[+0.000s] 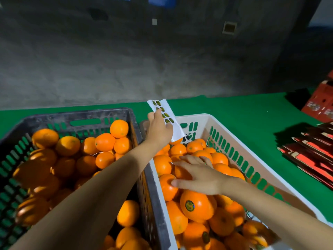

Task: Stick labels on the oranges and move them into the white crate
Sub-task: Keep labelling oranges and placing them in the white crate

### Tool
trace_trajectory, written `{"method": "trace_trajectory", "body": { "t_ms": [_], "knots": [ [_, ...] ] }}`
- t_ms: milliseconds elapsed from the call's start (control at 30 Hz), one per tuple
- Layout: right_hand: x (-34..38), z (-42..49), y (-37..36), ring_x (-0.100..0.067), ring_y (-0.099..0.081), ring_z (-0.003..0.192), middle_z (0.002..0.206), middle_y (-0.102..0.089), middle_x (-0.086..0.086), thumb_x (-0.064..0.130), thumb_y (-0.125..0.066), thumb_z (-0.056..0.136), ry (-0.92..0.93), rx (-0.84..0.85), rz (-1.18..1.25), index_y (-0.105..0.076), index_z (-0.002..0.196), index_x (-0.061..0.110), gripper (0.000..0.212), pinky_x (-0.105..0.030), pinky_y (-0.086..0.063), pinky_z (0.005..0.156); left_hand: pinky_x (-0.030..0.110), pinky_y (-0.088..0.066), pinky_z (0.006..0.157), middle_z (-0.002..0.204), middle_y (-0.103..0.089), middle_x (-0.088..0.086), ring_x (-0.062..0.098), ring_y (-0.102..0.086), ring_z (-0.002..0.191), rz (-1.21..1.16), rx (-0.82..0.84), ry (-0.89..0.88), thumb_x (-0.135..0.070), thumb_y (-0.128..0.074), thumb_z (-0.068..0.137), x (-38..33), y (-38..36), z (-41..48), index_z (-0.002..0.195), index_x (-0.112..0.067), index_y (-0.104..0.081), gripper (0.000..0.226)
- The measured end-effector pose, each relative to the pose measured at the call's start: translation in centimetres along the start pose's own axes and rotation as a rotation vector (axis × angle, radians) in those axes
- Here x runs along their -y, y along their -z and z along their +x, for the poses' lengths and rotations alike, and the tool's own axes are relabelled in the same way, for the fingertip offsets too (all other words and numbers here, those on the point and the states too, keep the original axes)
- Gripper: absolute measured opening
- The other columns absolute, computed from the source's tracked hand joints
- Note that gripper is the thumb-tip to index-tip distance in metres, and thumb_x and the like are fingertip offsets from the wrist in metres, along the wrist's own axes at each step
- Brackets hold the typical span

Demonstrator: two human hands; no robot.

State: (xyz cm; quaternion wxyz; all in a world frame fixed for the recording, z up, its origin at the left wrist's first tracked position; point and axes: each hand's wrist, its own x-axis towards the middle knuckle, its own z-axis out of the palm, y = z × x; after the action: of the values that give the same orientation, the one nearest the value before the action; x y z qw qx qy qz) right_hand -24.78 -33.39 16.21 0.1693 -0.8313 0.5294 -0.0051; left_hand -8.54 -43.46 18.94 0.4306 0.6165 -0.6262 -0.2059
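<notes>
Green table cover (243, 114): carries everything listed.

Dark crate (81, 114), on my left: heaped with unlabelled oranges (104, 141). Its right wall touches the white crate, and my left forearm crosses above that wall.

White crate (198, 117), on my right: about filled with oranges. One labelled orange (195, 204) lies near the front, its round sticker (189, 205) facing up.

Flat red cartons (310, 159): stacked at the right edge, well apart from both crates. A red box (320, 105) stands behind them.

Label sheet (164, 114): white backing strip with two columns of round green labels, held up over the far corner where the crates meet.

Left hand (158, 129): arm stretched forward, back of the hand toward me, thumb and fingers pinching the label sheet.

Right hand (196, 175): reaching in from the right, palm down on the pile in the white crate. Its fingers are spread and fairly straight, lying across the tops of the oranges, with the thumb touching a neighbouring one. They grasp nothing.
</notes>
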Motion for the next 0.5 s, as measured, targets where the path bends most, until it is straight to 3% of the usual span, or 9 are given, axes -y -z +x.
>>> {"method": "trace_trajectory", "body": {
  "t_ms": [67, 100, 167, 300, 400, 433, 500],
  "knots": [
    [0.4, 1.1, -0.2, -0.013, -0.030, 0.142, 0.142, -0.045, 0.011, 0.055, -0.062, 0.091, -0.030, -0.238, 0.212, -0.062, 0.124, 0.036, 0.038, -0.044, -0.008, 0.121, 0.042, -0.048, 0.101, 0.143, -0.031, 0.007, 0.028, -0.046, 0.122, -0.021, -0.002, 0.003, -0.016, -0.054, 0.098, -0.1, 0.1, 0.0, 0.153, -0.014, -0.024, 0.063],
    [0.4, 1.7, -0.2, -0.012, -0.039, 0.134, 0.131, -0.053, 0.013, 0.046, -0.067, 0.091, -0.056, -0.329, 0.327, -0.069, 0.110, 0.032, 0.024, -0.046, -0.017, 0.119, 0.043, -0.048, 0.102, 0.143, -0.031, 0.006, 0.028, -0.045, 0.122, -0.025, -0.005, 0.000, -0.017, -0.054, 0.098, -0.1, 0.1, 0.0, 0.153, -0.015, -0.024, 0.062],
    [0.5, 3.1, -0.1, -0.012, -0.046, 0.125, 0.117, -0.059, 0.016, 0.037, -0.070, 0.090, -0.084, -0.342, 0.426, -0.072, 0.095, 0.030, 0.009, -0.047, -0.026, 0.115, 0.043, -0.047, 0.102, 0.143, -0.031, 0.006, 0.028, -0.045, 0.121, -0.034, -0.015, 0.000, -0.017, -0.053, 0.097, 0.1, 0.0, 0.1, 0.152, -0.015, -0.025, 0.062],
    [1.0, 5.9, -0.5, -0.014, -0.035, 0.133, 0.127, -0.056, 0.012, 0.036, -0.063, 0.095, -0.125, -0.215, 0.224, -0.070, 0.094, 0.032, 0.008, -0.041, -0.017, 0.108, 0.046, -0.047, 0.102, 0.142, -0.031, 0.005, 0.029, -0.045, 0.123, -0.073, -0.030, 0.028, -0.017, -0.054, 0.097, 0.4, -0.1, 0.4, 0.153, -0.016, -0.025, 0.063],
    [0.8, 6.8, -0.8, -0.013, -0.054, 0.118, 0.107, -0.067, 0.014, 0.033, -0.065, 0.095, -0.136, -0.298, 0.313, -0.070, 0.089, 0.030, 0.008, -0.048, -0.030, 0.110, 0.047, -0.046, 0.103, 0.142, -0.031, 0.005, 0.030, -0.045, 0.123, -0.082, -0.021, 0.019, -0.017, -0.054, 0.097, 0.5, -0.2, 0.4, 0.153, -0.016, -0.025, 0.063],
    [0.7, 6.9, -0.8, -0.014, -0.058, 0.113, 0.102, -0.069, 0.013, 0.032, -0.069, 0.093, -0.137, -0.317, 0.360, -0.071, 0.092, 0.029, 0.004, -0.049, -0.035, 0.108, 0.047, -0.045, 0.103, 0.142, -0.031, 0.006, 0.030, -0.045, 0.123, -0.077, -0.019, 0.018, -0.017, -0.054, 0.096, 0.5, -0.2, 0.5, 0.153, -0.016, -0.025, 0.063],
    [0.8, 6.8, -0.6, -0.022, -0.061, 0.110, 0.104, -0.070, 0.004, 0.037, -0.074, 0.088, -0.167, -0.340, 0.370, -0.069, 0.118, 0.025, 0.032, -0.050, -0.042, 0.103, 0.047, -0.045, 0.103, 0.143, -0.031, 0.007, 0.030, -0.044, 0.123, -0.052, -0.019, 0.019, -0.018, -0.054, 0.097, 0.6, -0.3, 0.6, 0.152, -0.016, -0.026, 0.062]
  ]
}}
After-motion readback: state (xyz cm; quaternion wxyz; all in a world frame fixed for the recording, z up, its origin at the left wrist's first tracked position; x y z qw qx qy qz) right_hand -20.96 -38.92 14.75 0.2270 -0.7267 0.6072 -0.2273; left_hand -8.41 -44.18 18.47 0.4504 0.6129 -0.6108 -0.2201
